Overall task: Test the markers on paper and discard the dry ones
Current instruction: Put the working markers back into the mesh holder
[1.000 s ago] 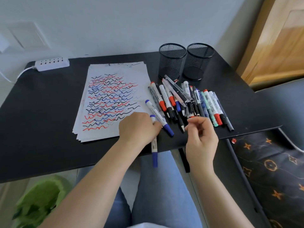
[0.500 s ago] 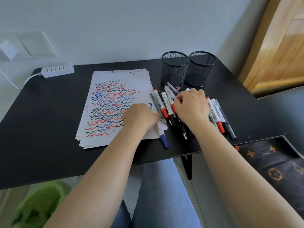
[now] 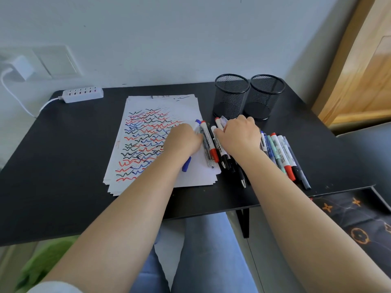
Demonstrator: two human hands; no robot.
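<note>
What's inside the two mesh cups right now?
Both mesh cups look empty; their dark bottoms show through. The right hand covers only the left cup's base.

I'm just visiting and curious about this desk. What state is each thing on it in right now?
Left hand: on the paper, holding a blue-capped marker.
Right hand: resting on the marker pile.
Paper stack: flat, covered in squiggles.
Two mesh cups: upright, apparently empty.
Power strip: lying flat, its cable running towards the wall.
</note>
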